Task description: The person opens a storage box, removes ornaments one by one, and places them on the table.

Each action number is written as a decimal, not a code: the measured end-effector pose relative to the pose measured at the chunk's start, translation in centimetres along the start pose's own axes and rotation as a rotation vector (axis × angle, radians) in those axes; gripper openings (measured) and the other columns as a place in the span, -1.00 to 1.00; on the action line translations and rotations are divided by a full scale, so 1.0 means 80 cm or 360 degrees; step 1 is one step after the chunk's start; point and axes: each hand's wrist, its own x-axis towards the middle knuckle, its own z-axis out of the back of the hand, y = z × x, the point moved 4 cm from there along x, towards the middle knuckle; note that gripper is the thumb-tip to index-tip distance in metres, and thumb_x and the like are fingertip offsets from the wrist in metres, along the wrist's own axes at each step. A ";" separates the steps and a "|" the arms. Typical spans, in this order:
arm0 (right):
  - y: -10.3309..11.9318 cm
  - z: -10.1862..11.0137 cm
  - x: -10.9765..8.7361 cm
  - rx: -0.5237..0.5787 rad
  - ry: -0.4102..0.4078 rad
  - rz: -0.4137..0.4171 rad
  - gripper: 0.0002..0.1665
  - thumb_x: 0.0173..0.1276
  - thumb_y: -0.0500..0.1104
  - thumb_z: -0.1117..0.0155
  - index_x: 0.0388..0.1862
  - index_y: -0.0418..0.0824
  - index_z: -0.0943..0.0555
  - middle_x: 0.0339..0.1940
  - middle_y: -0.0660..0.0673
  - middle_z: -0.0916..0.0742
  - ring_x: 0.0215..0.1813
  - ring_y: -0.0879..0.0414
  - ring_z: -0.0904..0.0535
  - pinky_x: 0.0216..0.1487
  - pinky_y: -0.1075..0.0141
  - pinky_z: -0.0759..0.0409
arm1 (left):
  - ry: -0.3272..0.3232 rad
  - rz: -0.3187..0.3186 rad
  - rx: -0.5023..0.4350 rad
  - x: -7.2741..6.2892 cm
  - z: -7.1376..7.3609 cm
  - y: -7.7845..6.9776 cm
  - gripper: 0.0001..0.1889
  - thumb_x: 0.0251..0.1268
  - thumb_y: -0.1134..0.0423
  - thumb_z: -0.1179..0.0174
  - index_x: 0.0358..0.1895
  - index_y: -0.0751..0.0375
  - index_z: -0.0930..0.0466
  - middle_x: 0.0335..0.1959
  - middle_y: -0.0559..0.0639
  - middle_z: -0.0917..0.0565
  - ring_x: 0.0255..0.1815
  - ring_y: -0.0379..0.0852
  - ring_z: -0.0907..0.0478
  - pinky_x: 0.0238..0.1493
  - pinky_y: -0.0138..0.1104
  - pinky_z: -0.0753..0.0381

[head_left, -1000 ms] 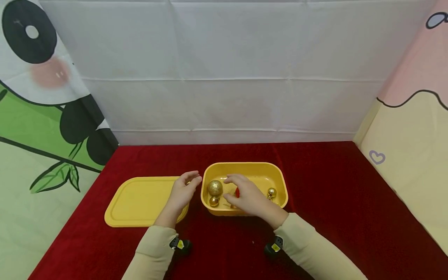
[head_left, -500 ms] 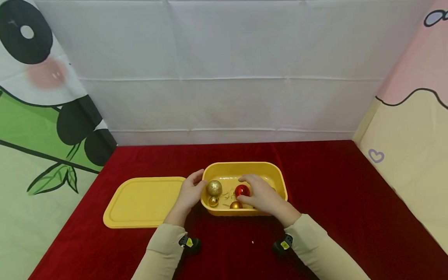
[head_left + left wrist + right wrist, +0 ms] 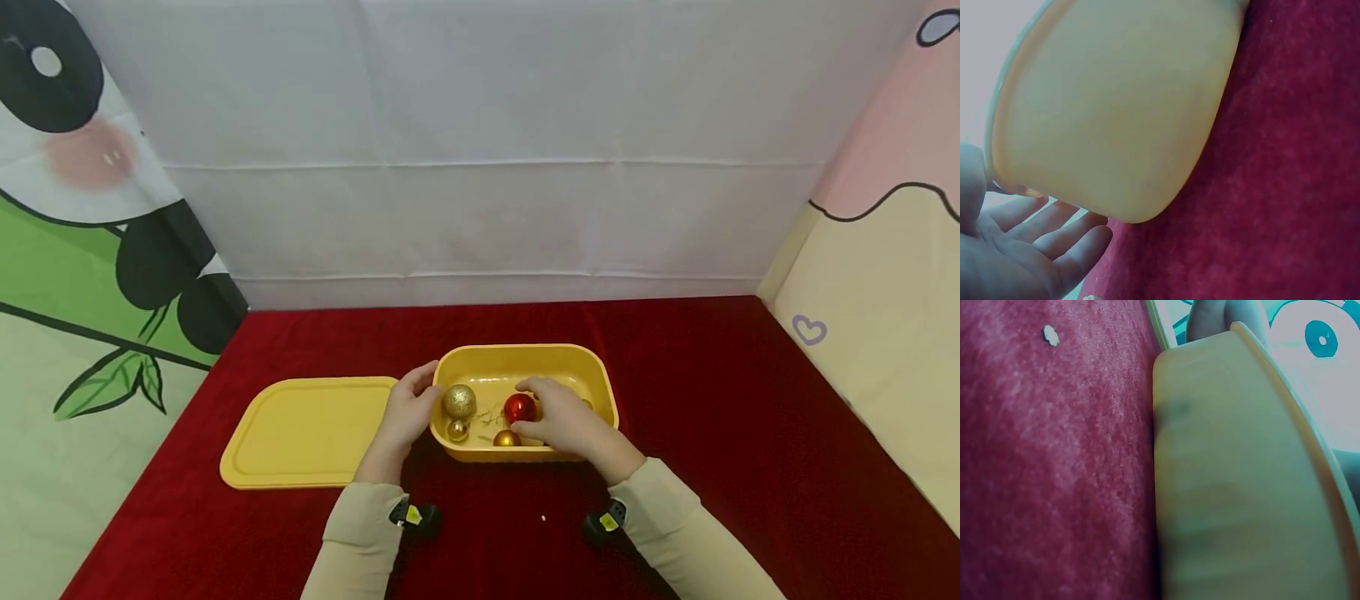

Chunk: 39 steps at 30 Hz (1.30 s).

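Observation:
A yellow plastic box (image 3: 525, 357) stands on the red cloth, holding several Christmas baubles. My left hand (image 3: 408, 408) grips its left rim, thumb over the edge and fingers along the outside; the left wrist view shows these fingers (image 3: 1066, 237) against the outer wall. Inside, my right hand (image 3: 562, 417) holds a shiny red bauble (image 3: 519, 408) between thumb and fingertips, the bauble low in the box. A glittery gold bauble (image 3: 459, 402) and a small shiny gold one (image 3: 457, 430) lie at the left end. An orange-gold bauble (image 3: 507, 438) sits by the front wall. The right wrist view shows mainly the box's outside.
A yellow lid (image 3: 307, 433) lies flat left of the box, beside the left forearm. The red cloth (image 3: 697, 400) spreads across the table up to a white backdrop (image 3: 495, 150). A small pale flake (image 3: 1051, 335) lies on the cloth in front of the box.
My left hand has moved right onto the box's left rim. My right hand has shifted slightly right and down around the red bauble, leaving more of it in sight. The last half second shows little movement.

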 end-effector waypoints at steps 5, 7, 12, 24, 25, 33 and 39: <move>-0.002 -0.002 0.002 0.0016 0.0022 -0.0007 -0.37 0.18 -0.08 -0.39 0.21 -0.23 -0.48 0.10 -0.15 -0.64 0.10 0.01 -0.55 0.11 0.13 -0.50 | -0.0007 0.0015 -0.0038 -0.001 -0.001 0.001 -0.53 0.42 0.33 0.05 0.38 0.20 -0.27 0.28 0.25 -0.44 0.28 0.08 -0.41 0.16 -0.13 -0.49; -0.003 -0.002 0.002 0.0041 0.0028 -0.0016 -0.41 0.19 -0.09 -0.38 0.20 -0.22 -0.49 0.04 -0.13 -0.66 0.04 0.04 -0.58 0.05 0.16 -0.53 | -0.0011 0.0024 -0.0052 -0.002 -0.001 0.002 -0.53 0.42 0.33 0.06 0.38 0.19 -0.26 0.30 0.24 -0.42 0.29 0.07 -0.39 0.19 -0.11 -0.47; -0.005 -0.002 0.002 0.0098 0.0020 -0.0041 -0.46 0.21 -0.13 -0.36 0.17 -0.23 -0.50 -0.05 -0.11 -0.68 -0.03 0.07 -0.60 -0.02 0.19 -0.56 | 0.0016 0.0010 -0.0081 -0.003 -0.004 0.001 -0.52 0.44 0.32 0.07 0.40 0.18 -0.24 0.33 0.23 -0.38 0.34 0.08 -0.34 0.23 -0.07 -0.42; -0.005 -0.003 0.000 0.0103 0.0012 -0.0010 -0.45 0.23 -0.13 -0.34 0.19 -0.24 -0.48 -0.01 -0.12 -0.67 -0.02 0.07 -0.60 0.00 0.18 -0.56 | 0.0083 0.0028 -0.0056 -0.004 0.002 0.007 -0.50 0.43 0.25 0.01 0.41 0.09 -0.24 0.37 0.19 -0.34 0.39 0.08 -0.27 0.29 -0.07 -0.35; -0.004 -0.003 0.000 0.0101 0.0008 -0.0003 -0.45 0.23 -0.13 -0.34 0.19 -0.24 -0.48 -0.02 -0.12 -0.67 -0.04 0.07 -0.61 0.00 0.18 -0.57 | 0.0082 0.0031 -0.0054 -0.004 0.002 0.007 -0.50 0.43 0.25 0.01 0.41 0.08 -0.24 0.36 0.19 -0.35 0.38 0.08 -0.29 0.28 -0.06 -0.36; -0.001 0.004 -0.001 0.0090 -0.0110 0.0029 -0.46 0.22 -0.12 -0.34 0.15 -0.27 -0.50 -0.02 -0.15 -0.67 -0.15 0.10 -0.62 -0.11 0.23 -0.60 | 0.0126 0.0035 -0.0067 -0.005 0.001 0.009 -0.50 0.46 0.23 0.05 0.42 0.05 -0.18 0.36 0.25 -0.34 0.35 0.13 -0.31 0.26 -0.05 -0.39; -0.004 0.017 0.000 0.0108 -0.0164 0.0061 -0.43 0.22 -0.10 -0.34 0.18 -0.27 -0.49 -0.01 -0.16 -0.68 -0.13 0.07 -0.62 -0.06 0.20 -0.57 | 0.0128 0.0050 -0.0065 -0.006 0.002 0.007 -0.49 0.48 0.21 0.07 0.44 0.07 -0.15 0.36 0.27 -0.32 0.36 0.14 -0.30 0.27 -0.03 -0.38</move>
